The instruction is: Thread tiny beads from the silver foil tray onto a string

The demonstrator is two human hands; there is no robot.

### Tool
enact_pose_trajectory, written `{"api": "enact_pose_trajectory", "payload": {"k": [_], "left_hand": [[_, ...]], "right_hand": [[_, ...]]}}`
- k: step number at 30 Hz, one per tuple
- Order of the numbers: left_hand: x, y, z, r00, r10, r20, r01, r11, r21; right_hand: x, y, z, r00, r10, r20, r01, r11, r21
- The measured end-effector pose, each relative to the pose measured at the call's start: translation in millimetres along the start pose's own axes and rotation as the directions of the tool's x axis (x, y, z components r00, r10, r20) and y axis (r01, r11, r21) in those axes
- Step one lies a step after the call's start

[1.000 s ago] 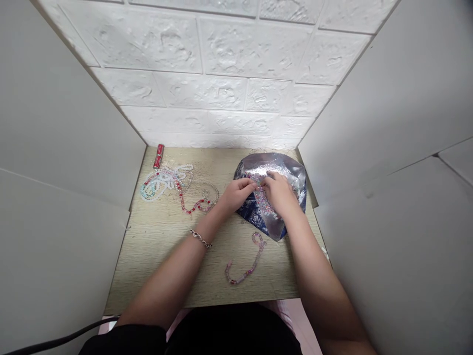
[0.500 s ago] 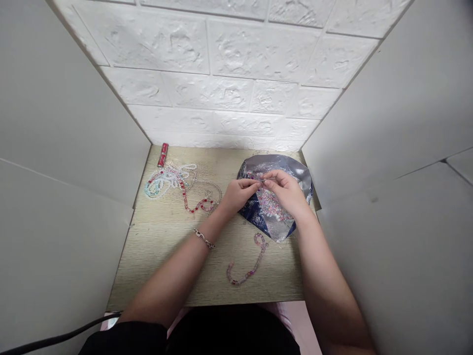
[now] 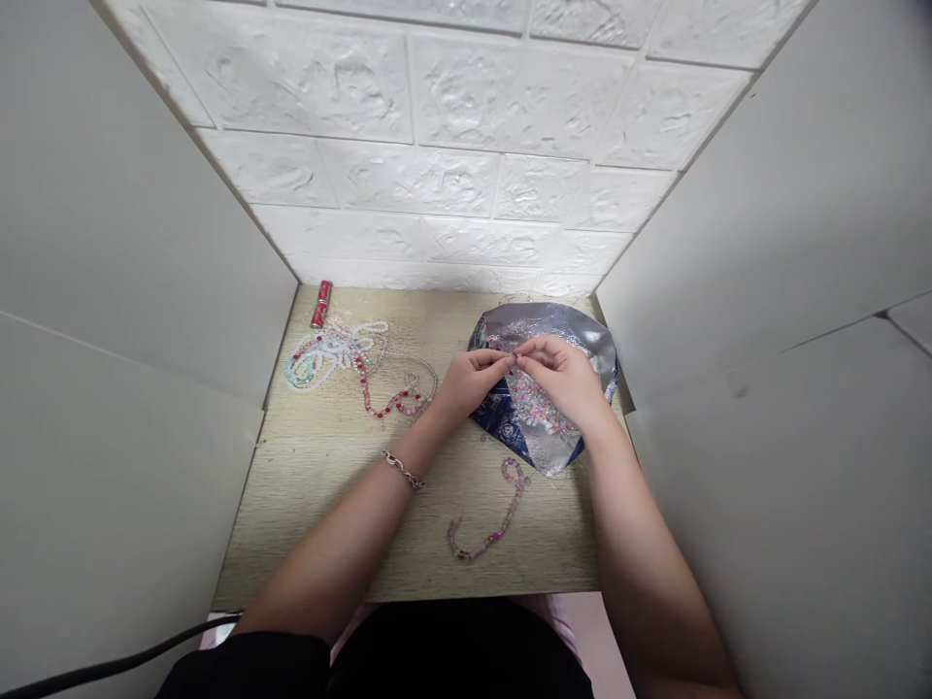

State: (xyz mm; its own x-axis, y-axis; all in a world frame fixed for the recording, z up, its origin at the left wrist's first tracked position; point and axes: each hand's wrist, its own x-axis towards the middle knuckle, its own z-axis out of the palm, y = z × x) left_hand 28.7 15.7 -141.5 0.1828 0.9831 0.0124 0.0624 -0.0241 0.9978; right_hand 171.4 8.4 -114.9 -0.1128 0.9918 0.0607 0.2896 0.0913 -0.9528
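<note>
Beads (image 3: 537,406), small and mostly pink, lie heaped on a shiny silver and blue foil sheet (image 3: 582,342) at the back right of the wooden counter (image 3: 320,485), seen from the head camera. Above the heap the 2 hands meet fingertip to fingertip. The left hand (image 3: 466,381) has its fingers pressed together in a pinch on something too small to make out, and the right hand (image 3: 564,377) pinches in the same way just opposite it. A chain bracelet (image 3: 401,470) circles the left wrist. Near the counter's front edge a short beaded strand (image 3: 489,532) curves, apart from the sheet. To the left lies a tangle of white, pale green and red beaded strands (image 3: 342,354), with a small red cylinder (image 3: 320,304) at the back by the white brick wall (image 3: 451,126).
</note>
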Motion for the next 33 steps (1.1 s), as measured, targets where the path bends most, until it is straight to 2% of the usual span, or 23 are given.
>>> {"api": "enact_pose_trajectory", "payload": {"k": [11, 20, 33], "left_hand": [[1.0, -0.2, -2.4, 0.998, -0.04, 0.043, 0.039, 0.999, 0.031], [-0.3, 6.2, -5.0, 0.992, -0.106, 0.075, 0.104, 0.994, 0.029], [0.4, 1.7, -6.5, 0.988, -0.067, 0.136, 0.065, 0.998, 0.021]], "right_hand": [[-1.0, 2.7, -1.1, 1.0, -0.022, 0.001, 0.022, 0.995, -0.101], [-3.1, 0.4, -2.5, 0.999, -0.043, 0.022, 0.045, 0.992, -0.116], [-2.4, -2.0, -2.6, 0.997, -0.078, 0.015, 0.08, 0.986, -0.148]]}}
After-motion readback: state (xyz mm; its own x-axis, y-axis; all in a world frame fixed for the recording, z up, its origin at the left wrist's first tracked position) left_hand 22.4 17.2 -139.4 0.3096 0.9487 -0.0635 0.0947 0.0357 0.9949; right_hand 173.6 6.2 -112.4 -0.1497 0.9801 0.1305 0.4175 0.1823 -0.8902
